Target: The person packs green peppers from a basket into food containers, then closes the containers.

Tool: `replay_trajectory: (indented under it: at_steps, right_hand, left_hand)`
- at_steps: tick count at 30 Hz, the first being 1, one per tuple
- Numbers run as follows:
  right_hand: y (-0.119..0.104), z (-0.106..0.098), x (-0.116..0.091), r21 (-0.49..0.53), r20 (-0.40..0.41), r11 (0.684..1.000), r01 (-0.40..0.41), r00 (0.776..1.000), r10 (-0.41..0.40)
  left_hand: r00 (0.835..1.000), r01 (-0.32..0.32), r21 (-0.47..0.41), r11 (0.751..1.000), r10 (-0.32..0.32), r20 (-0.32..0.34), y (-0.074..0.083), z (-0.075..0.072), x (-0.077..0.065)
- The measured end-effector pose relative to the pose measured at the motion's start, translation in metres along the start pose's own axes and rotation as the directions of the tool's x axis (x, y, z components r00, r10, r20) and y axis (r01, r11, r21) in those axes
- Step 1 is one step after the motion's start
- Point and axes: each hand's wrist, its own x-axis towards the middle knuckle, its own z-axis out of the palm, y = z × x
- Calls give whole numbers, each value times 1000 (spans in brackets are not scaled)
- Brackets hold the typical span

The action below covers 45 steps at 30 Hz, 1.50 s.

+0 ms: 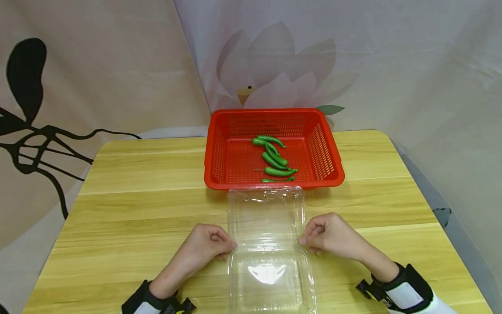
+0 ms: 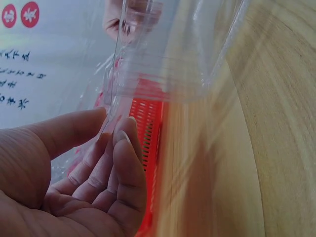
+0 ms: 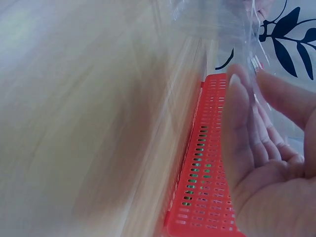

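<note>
A clear plastic clamshell box (image 1: 266,279) lies unfolded, its two halves joined by a crease across the middle. My left hand (image 1: 209,244) pinches its left edge near that crease, between thumb and fingers. On the opposite edge, at about the same height, my right hand (image 1: 329,235) pinches the plastic likewise. In the left wrist view the clear box (image 2: 173,54) rises from the fingertips, over the wooden table. The right wrist view has the thumb and forefinger at the edge of the clear plastic (image 3: 212,19).
Behind the box stands a red plastic basket (image 1: 213,152) with slotted walls. Several green chili peppers (image 1: 276,172) lie inside it. The box's far edge overlaps the basket's front in the head view. A pale printed cloth (image 1: 157,65) hangs behind the wooden table (image 1: 137,209).
</note>
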Motion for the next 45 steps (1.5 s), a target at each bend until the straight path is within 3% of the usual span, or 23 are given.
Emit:
replay_trajectory:
  at_steps: [8, 17, 24, 34, 45]
  right_hand:
    - [-4, 4, 11, -4, -41, 1000, 30, 999, -30]
    - [-11, 6, 26, 40, -87, 999, 37, 996, -33]
    - [-15, 9, 34, 62, -114, 997, 45, 993, -38]
    - [-18, 14, 45, 63, -146, 996, 64, 988, -54]
    - [-19, 19, 51, 85, -136, 991, 102, 987, -90]
  left_hand:
    - [999, -18, -111, 994, 21, 25, -6, -1, 3]
    - [1000, -6, -119, 993, 6, 0, -9, -7, 6]
    - [998, 43, -112, 993, -49, -51, -10, -12, 7]
    - [998, 8, -174, 985, -19, -58, -15, -20, 7]
    - [993, 10, -213, 977, -35, -109, -20, -25, 8]
